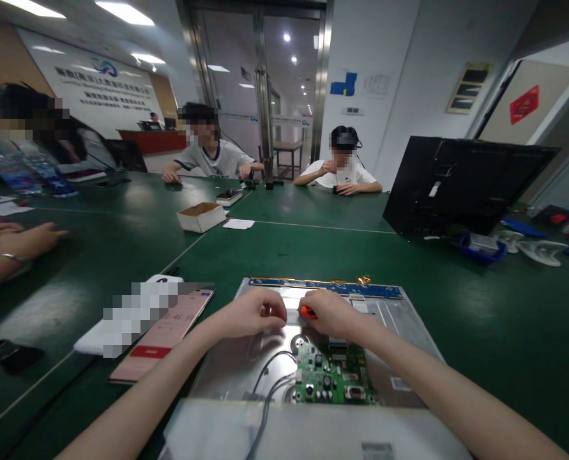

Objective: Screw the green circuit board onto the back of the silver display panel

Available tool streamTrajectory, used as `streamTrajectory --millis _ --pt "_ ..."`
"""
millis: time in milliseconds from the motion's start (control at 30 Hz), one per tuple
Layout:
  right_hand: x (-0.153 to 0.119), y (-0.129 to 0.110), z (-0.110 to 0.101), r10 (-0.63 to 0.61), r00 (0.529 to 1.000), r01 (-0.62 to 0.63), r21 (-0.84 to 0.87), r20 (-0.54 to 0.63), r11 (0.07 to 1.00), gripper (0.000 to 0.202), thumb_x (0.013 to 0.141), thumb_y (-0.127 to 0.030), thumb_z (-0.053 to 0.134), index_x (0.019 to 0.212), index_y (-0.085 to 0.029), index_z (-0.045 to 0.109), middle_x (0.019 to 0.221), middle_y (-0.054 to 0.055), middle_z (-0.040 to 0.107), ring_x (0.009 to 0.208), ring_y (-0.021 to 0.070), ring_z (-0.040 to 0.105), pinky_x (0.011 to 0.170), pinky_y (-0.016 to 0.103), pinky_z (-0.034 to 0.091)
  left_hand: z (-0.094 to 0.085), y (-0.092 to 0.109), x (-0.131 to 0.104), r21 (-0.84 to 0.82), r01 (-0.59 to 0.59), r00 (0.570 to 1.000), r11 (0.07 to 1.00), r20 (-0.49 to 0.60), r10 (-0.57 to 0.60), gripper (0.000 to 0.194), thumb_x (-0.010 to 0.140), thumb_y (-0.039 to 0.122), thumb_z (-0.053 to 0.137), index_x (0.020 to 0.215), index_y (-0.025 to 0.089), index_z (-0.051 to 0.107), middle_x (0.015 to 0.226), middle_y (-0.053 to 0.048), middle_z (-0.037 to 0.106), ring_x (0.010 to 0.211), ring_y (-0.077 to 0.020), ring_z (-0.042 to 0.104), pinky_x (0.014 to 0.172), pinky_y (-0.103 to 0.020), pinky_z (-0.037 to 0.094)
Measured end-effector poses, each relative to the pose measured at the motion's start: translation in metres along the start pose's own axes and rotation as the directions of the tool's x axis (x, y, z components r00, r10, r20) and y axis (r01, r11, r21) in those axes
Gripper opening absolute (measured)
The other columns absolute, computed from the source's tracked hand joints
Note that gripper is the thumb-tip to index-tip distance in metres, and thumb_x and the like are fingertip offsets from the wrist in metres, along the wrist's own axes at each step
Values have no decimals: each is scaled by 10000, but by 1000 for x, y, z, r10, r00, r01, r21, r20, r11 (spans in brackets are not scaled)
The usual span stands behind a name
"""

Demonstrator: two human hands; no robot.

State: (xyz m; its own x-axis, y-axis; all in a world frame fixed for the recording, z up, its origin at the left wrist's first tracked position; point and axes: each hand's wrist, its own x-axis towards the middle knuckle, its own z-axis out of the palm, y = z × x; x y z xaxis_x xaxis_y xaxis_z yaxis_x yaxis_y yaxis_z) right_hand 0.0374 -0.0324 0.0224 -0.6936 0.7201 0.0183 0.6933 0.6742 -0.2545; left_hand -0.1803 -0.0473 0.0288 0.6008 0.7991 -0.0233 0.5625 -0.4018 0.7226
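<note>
Both hands are over the metal back of an opened flat display panel (403,319). My right hand (329,313) is wrapped round a small orange-handled tool (308,312), whose tip is hidden. Just to its left, my left hand (260,310) has its fingers curled in above the metal; whatever they pinch, if anything, does not show. A green circuit board (329,374) sits below the hands, with grey cables (266,406) running off its left side. Along the panel's far edge runs a blue strip board (380,291) with gold tape. A whitish sheet (322,434) covers the near part.
Left of the panel lie a pink phone (169,332) and a white device (131,313). Further off are an open white box (201,218) and paper (239,224). A black monitor casing (456,185) stands at right, beside a blue tray (483,249). Other people sit round the green table (322,249).
</note>
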Motion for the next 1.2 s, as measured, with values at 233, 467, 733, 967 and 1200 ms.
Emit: streamTrajectory --millis 233,467,733,967,1200 --pt "-31 10 -3 19 995 -14 45 -94 999 198 855 -169 620 1036 -196 696 1052 82 719 932 218 663 753 298 446 -9 1 -9 -91 -11 920 996 389 45 169 743 338 777 813 185 758 764 -15 637 674 -152 553 605 -238 424" --pt "-81 31 -3 79 985 -69 66 -155 995 185 870 -104 575 995 -187 683 1012 81 699 896 202 647 749 315 468 -3 17 -11 68 -55 918 996 397 23 100 714 275 821 759 210 760 842 -9 618 702 -147 558 591 -229 413" --pt "-99 42 1 105 976 -88 97 -189 991 166 912 -126 526 965 -181 673 993 75 686 869 190 638 728 311 463 3 10 -1 13 -1 986 1000 166 -1 117 795 292 709 760 182 729 779 -6 609 669 -146 538 579 -228 396" --pt "-106 33 -8 66 987 -50 105 -150 993 167 924 -228 548 1022 -178 673 986 79 683 807 191 622 679 309 428 26 0 16 188 39 972 981 -233 6 147 846 274 568 884 171 666 845 -34 637 739 -178 569 671 -266 436" --pt "-115 17 -20 -136 990 139 172 -30 975 664 759 -552 706 1313 -220 549 1251 111 610 976 258 615 768 358 461 27 -1 15 232 0 949 973 -305 73 173 862 299 573 968 174 629 911 -56 669 776 -194 604 685 -282 470"
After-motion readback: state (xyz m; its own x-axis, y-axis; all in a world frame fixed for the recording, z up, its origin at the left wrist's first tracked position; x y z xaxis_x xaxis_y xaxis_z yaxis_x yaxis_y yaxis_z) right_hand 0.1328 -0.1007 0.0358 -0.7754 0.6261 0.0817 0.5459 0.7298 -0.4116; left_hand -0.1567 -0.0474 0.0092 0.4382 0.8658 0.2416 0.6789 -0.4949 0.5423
